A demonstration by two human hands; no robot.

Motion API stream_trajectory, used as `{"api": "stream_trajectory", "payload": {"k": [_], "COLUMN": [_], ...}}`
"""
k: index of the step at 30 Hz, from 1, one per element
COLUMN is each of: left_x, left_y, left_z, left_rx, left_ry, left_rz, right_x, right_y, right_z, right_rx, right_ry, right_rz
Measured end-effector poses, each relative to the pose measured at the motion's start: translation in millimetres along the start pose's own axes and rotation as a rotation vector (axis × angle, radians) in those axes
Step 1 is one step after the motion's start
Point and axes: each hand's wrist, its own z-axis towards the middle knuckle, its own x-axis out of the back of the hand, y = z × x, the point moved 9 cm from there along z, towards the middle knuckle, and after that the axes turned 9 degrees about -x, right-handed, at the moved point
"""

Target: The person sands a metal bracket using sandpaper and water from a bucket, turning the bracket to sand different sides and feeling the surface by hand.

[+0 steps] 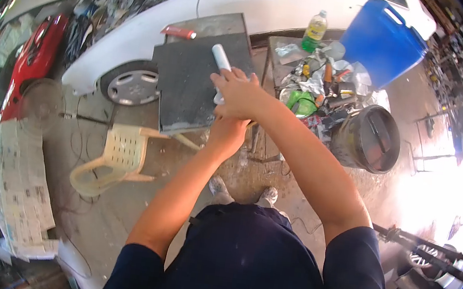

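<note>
My right hand [241, 96] reaches over the dark board-topped stand, its fingers apart. A white cylinder [221, 56] sticks out just beyond those fingers. A small white piece [218, 99] shows beside the palm; whether it belongs to the cylinder is hidden. Below and partly behind the right hand is my left hand [229, 134]. Its fingers are covered, so I cannot see what they hold, if anything. Under both hands lies the dark flat board [187, 80], with a red tube-like object [179, 32] near its far edge.
On the right, a cluttered table holds a green-liquid bottle [315, 31] and a blue jerrycan [382, 44]. A metal bucket [368, 138] stands nearby. A cream plastic chair [121, 156] is at lower left. Behind is a white car [232, 4]; cables cross the floor.
</note>
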Motion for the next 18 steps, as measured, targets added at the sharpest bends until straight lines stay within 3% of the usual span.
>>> {"api": "stream_trajectory", "payload": {"k": [4, 6, 8, 10, 18], "left_x": [27, 41, 36, 28, 10], "left_y": [8, 10, 12, 20, 56], "left_z": [-27, -37, -39, -35, -34], "left_rx": [0.091, 0.069, 0.061, 0.056, 0.051], "left_ry": [-0.037, 0.065, 0.036, -0.023, -0.202], "left_rz": [-0.196, -0.248, -0.305, -0.372, -0.622], "right_x": [83, 98, 64, 44, 10], "right_y": [16, 43, 57, 44, 94], "right_z": [-32, -64, -99, -137, -211], "right_rx": [0.041, -0.079, -0.183, -0.066, -0.572], "right_ry": [0.343, 0.154, -0.163, -0.063, -0.009], "right_rz": [0.124, 0.289, 0.235, 0.27, 0.338]}}
